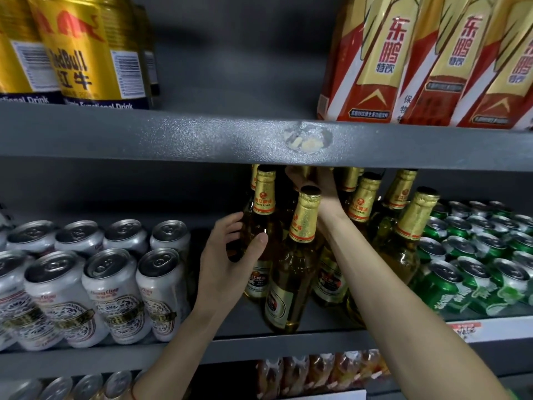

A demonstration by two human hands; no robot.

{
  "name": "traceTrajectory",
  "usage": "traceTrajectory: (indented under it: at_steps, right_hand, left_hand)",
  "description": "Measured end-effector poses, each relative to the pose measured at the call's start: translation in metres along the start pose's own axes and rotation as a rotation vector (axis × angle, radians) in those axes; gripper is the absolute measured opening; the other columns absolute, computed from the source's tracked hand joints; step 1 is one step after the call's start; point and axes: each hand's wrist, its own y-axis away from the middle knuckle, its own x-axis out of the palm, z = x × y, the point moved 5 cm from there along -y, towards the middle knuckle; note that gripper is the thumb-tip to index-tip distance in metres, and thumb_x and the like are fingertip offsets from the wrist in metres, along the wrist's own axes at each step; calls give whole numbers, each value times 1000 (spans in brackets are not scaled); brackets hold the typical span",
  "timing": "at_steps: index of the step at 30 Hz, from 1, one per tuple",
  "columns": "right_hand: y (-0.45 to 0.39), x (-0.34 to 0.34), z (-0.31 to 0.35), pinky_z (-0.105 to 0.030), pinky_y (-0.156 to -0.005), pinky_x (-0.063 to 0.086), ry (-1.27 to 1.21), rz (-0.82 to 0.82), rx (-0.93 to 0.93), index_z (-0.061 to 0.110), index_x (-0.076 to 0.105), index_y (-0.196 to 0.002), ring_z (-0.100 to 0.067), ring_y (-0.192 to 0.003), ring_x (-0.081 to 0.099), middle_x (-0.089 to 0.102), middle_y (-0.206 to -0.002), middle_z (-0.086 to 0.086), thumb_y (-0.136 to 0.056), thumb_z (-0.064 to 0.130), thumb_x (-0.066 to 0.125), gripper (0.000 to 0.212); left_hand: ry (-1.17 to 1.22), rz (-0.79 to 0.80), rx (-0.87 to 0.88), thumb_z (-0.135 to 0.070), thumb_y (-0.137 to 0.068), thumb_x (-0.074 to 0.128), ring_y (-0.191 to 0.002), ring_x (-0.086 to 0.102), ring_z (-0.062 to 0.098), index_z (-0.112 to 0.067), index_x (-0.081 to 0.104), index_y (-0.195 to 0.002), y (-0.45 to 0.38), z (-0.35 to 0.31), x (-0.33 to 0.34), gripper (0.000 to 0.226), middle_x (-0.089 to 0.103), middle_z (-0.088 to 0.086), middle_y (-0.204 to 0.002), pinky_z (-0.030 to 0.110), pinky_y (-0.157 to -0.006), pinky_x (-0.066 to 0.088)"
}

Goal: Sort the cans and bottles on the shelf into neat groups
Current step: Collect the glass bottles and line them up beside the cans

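Observation:
Several amber beer bottles with gold foil necks stand in the middle of the grey shelf (288, 346). My left hand (230, 264) wraps around the body of the leftmost bottle (264, 203). My right hand (317, 183) reaches over a front bottle (302, 226) to the back of the group, its fingers closed on the gold neck of a rear bottle (305, 170) half hidden under the upper shelf. White cans (109, 287) stand to the left and green cans (476, 264) to the right.
The upper shelf edge (202, 134) hangs low over the bottle tops. Gold Red Bull cans (86, 53) and red-and-gold drink packs (432, 59) stand above. A narrow gap separates the white cans from the bottles. More cans and packets sit on the shelf below.

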Motion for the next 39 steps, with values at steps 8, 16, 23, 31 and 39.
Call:
traceTrajectory:
  at_steps: [8, 16, 23, 31, 39]
  right_hand:
    - [31, -20, 22, -15, -95, 48, 24, -11, -45, 25, 59, -131, 2, -115, 62, 68, -125, 13, -99, 17, 65, 33]
    - [84, -67, 37, -7, -92, 48, -40, 68, -48, 19, 53, -144, 6, -122, 61, 65, -136, 8, -98, 23, 66, 47]
    - [101, -139, 63, -45, -116, 42, -118, 84, -147, 13, 62, -124, -21, -125, 66, 75, -119, -3, -80, 41, 72, 53]
    - [81, -218, 65, -41, -106, 50, -163, -71, -239, 22, 67, -107, -28, -114, 69, 75, -109, -6, -90, 29, 76, 20]
    - [9, -204, -10, -25, -78, 51, 150, -17, -43, 8, 70, -112, 4, -78, 66, 72, -92, 6, -95, 11, 69, 18]
  left_hand:
    - [18, 0, 77, -67, -77, 70, -120, 62, 2, -29, 56, -139, 12, -13, -5, 74, 63, -12, -130, 20, -94, 51]
    - [40, -44, 152, -54, -84, 70, -120, 64, 12, -28, 58, -133, 35, -34, 0, 57, 65, -5, -125, 29, -98, 55]
    - [35, -136, 164, -58, -79, 69, -118, 65, 12, -36, 61, -126, 51, -54, 19, 53, 68, -6, -120, 23, -93, 54]
    - [18, -293, 113, -43, -89, 72, -111, 66, 3, -21, 61, -133, 55, -54, 40, 50, 68, 2, -123, 20, -93, 52]
    - [-5, -348, 106, -46, -86, 68, -100, 65, -7, -17, 61, -134, 50, -62, 44, 57, 68, -1, -118, 24, -94, 52]
